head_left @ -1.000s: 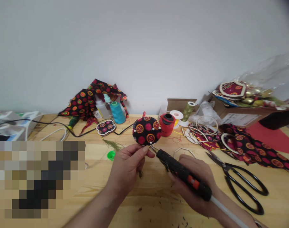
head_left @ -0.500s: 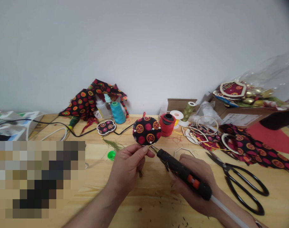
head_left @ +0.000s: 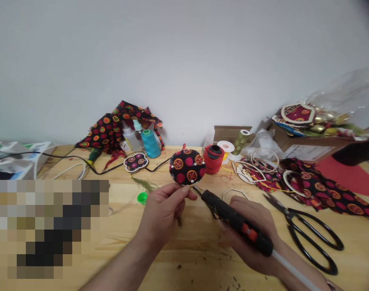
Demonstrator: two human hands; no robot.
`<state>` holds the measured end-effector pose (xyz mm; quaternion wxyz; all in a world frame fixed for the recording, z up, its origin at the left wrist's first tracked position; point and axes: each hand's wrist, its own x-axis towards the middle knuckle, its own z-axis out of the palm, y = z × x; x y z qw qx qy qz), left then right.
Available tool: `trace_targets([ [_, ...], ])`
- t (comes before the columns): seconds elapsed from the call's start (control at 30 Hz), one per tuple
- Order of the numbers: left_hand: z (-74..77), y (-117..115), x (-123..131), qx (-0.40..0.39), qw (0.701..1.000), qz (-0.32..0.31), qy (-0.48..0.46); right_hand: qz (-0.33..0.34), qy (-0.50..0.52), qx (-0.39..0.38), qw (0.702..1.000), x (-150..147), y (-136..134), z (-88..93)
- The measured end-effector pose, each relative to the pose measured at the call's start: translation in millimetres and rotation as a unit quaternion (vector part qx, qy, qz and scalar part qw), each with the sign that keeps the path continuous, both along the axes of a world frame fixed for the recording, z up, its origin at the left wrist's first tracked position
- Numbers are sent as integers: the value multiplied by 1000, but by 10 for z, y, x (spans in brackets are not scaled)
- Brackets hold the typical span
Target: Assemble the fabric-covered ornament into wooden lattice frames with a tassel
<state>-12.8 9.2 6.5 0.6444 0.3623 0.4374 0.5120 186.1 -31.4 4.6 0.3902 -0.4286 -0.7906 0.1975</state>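
Observation:
Between the thumb and fingers of my left hand (head_left: pixel 169 204) is the lower edge of a round fabric ornament (head_left: pixel 188 166), black with red and orange circles and small white beads. A red loop stands at its top, and a bit of greenish tassel hangs below my fingers. My right hand (head_left: pixel 254 230) is wrapped round a black hot glue gun (head_left: pixel 233 214) with an orange switch. A clear glue stick (head_left: pixel 293 270) sticks out of its rear. The gun's nozzle meets the ornament's bottom edge beside my left thumb; whether it touches I cannot tell.
Large black-handled scissors (head_left: pixel 305 230) lie at the right. Behind stand a red thread spool (head_left: pixel 214 159), a teal thread cone (head_left: pixel 150 144) and an olive spool (head_left: pixel 240 142). A flower-shaped ornament (head_left: pixel 136 163) and a green cap (head_left: pixel 142 198) lie left. Patterned cloth (head_left: pixel 332 190) spreads right.
The glue gun and my right hand have shifted very slightly to the right and down. My left hand and the round ornament stay in place.

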Motion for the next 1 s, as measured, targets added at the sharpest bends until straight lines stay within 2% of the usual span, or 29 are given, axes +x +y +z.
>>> trace_targets([
  [1.0, 19, -8, 27, -1, 1000, -7, 3, 11, 1, -10, 1000, -31, 1, 9],
])
